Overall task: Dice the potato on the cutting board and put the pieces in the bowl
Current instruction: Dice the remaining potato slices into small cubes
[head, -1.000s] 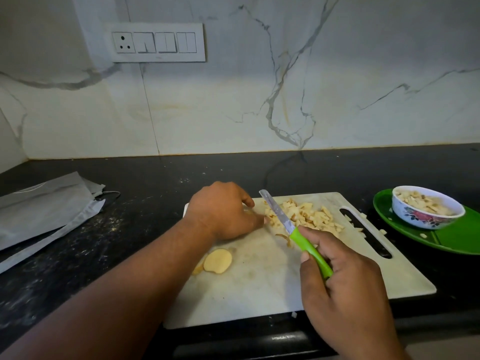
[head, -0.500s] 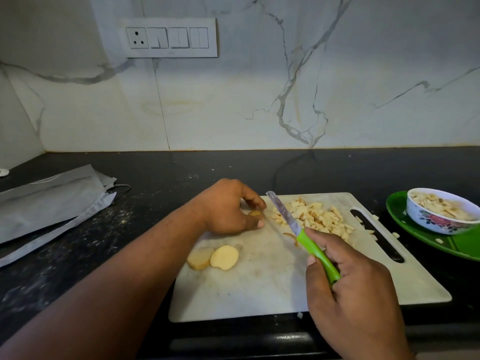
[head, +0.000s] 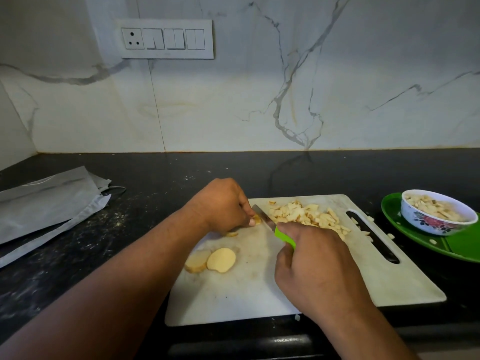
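A white cutting board (head: 389, 281) lies on the black counter. My left hand (head: 220, 205) pinches a small potato piece (head: 257, 219) against the board. My right hand (head: 317, 266) grips the green-handled knife (head: 284, 236), its blade (head: 263, 216) down beside that piece. A heap of diced potato (head: 306, 214) sits on the board's far side. Two round potato slices (head: 211, 259) lie near the board's left edge. The flowered bowl (head: 436, 216), holding diced potato, stands on a green plate (head: 467, 245) at the right.
Folded grey cloth bags (head: 46, 203) lie on the counter at the left. A few stray potato bits (head: 389, 236) are scattered between board and plate. A marble wall with a switch panel (head: 166, 38) stands behind. The counter's front edge runs just below the board.
The knife blade has moved left and down to the piece under my left fingers. The camera view has shifted slightly, and the second slice beside the round one now shows.
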Demonstrator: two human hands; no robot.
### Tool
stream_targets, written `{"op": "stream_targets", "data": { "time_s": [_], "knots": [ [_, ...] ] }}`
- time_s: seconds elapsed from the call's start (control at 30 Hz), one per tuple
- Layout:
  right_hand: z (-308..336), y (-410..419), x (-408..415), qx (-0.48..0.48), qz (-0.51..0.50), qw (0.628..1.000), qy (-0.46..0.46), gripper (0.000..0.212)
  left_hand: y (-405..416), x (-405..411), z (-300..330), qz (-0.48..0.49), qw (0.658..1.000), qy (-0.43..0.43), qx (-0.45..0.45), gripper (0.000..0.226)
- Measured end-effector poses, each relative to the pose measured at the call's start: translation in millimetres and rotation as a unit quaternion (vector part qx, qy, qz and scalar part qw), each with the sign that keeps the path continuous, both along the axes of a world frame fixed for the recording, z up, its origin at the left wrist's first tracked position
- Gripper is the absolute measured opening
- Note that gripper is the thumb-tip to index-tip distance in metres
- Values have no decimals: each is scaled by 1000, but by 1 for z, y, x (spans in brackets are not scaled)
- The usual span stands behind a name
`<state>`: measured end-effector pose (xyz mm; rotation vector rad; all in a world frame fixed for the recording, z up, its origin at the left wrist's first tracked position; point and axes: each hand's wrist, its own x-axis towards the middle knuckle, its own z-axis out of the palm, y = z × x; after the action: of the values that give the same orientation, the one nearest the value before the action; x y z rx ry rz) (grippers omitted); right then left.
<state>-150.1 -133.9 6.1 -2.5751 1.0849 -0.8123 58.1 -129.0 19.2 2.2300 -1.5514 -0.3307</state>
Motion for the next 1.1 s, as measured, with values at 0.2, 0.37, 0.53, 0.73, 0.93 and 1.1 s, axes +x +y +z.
{"op": "stream_targets", "data": {
  "time_s": [0.2, 0.37, 0.53, 0.73, 0.93, 1.1],
  "knots": [
    [-6, 8, -2, -7, 2, 1000, 8, 46, -3, -4, 1, 15, 1000, -22, 4, 7],
    [-4, 26, -25, 1, 10, 999, 38, 48, -3, -4, -1, 18, 999, -32, 4, 7],
    [6, 34, -34, -19, -3, 998, 53, 49, -2, -2, -1, 28, 999, -22, -11, 7],
    [-1, 20, 6, -46, -11, 998, 34, 45, 1, -4, 0, 30, 999, -9, -13, 6],
    [-6, 30, -6, -17, 17, 997, 70, 50, -2, -6, 1, 32, 999, 4, -10, 6],
    [11, 39, -25, -20, 10, 997, 77, 46, 0, -3, 1, 9, 1000, -16, -4, 4]
  ]
}}
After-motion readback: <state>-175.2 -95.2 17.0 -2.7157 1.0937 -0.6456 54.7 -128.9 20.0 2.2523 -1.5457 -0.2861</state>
